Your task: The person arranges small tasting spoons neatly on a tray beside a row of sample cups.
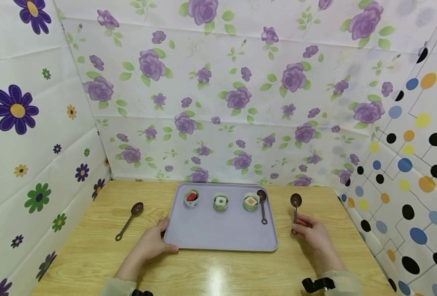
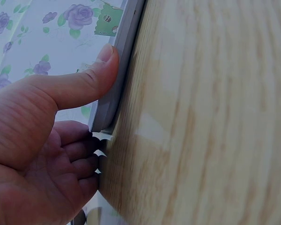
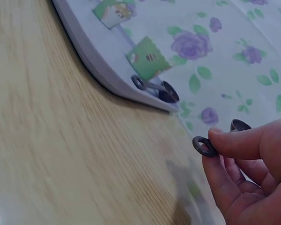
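My left hand [image 1: 152, 241] grips the near left corner of a lilac tray [image 1: 218, 232], its thumb along the front edge and its fingers at the left side. Between thumb and fingers of my right hand [image 1: 316, 238] is the handle of a brown spoon [image 1: 296, 200], bowl pointing away, to the right of the tray. Its ring end [image 3: 203, 146] pokes out past the fingertips. Along the tray's back stand a small cup with red food [image 1: 192, 200] and two green cups of sushi-like pieces, the middle one [image 1: 220, 205] and the right one [image 1: 250, 204]. Another brown spoon [image 1: 263, 209] lies right of them.
A third brown spoon [image 1: 129, 222] lies on the wooden table [image 1: 218, 271], left of the tray. Flowered cloth [image 1: 218, 98] hangs behind the table. Patterned sheets stand on the left [image 1: 41, 164] and the right [image 1: 414, 164].
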A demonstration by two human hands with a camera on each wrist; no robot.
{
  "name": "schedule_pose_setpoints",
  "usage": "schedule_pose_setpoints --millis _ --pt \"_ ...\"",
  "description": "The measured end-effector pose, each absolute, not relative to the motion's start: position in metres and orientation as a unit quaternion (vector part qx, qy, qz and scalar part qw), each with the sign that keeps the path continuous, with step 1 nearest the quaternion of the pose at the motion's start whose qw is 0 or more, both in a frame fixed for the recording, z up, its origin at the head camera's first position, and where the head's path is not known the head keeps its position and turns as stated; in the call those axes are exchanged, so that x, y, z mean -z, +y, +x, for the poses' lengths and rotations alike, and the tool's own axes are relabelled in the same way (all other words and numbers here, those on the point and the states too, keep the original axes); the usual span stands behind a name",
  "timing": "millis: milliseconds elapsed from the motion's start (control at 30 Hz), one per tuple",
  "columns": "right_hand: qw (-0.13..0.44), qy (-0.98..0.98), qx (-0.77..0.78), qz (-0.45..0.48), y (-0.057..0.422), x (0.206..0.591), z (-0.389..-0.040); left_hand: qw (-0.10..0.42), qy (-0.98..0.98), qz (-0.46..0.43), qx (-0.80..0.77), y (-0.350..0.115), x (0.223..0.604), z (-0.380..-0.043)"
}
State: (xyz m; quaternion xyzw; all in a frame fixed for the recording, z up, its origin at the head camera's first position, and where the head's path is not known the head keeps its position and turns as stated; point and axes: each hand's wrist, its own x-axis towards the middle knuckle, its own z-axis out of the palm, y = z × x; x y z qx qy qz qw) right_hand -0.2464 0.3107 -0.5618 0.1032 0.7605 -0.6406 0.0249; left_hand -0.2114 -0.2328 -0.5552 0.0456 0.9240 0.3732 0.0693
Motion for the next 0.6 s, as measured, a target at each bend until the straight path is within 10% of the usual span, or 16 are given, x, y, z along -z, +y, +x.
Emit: schedule_pose_setpoints --millis 600 --pt "0.023 0.744 0.663 0.081 0.248 0.565 -0.249 0.078 0.924 0.039 -0.372 -0.231 0.551 -0.21"
